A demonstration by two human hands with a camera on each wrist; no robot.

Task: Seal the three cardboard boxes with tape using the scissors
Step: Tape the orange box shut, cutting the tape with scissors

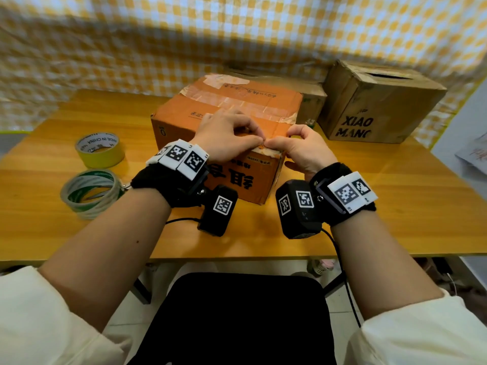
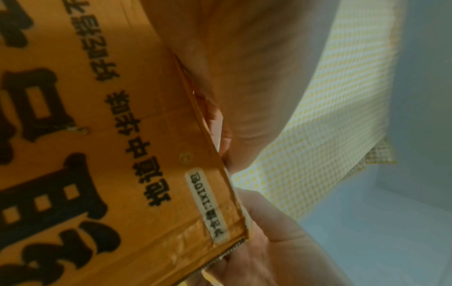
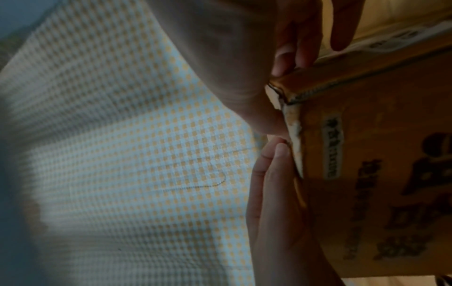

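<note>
An orange cardboard box with black print stands mid-table, strips of pale tape running across its top. My two hands meet at its near top edge. My left hand lies over the top with index finger and thumb pinched at that edge. Thumb to thumb with it, my right hand holds the near right corner. The left wrist view has the printed front face with my left palm above the edge. The right wrist view shows my right hand's fingers against the worn corner. I cannot make out the scissors.
A yellow tape roll and a clear, green-cored roll lie to the left on the wooden table. A brown box marked XIAO MANG stands back right, beside another brown box. A checked cloth hangs behind.
</note>
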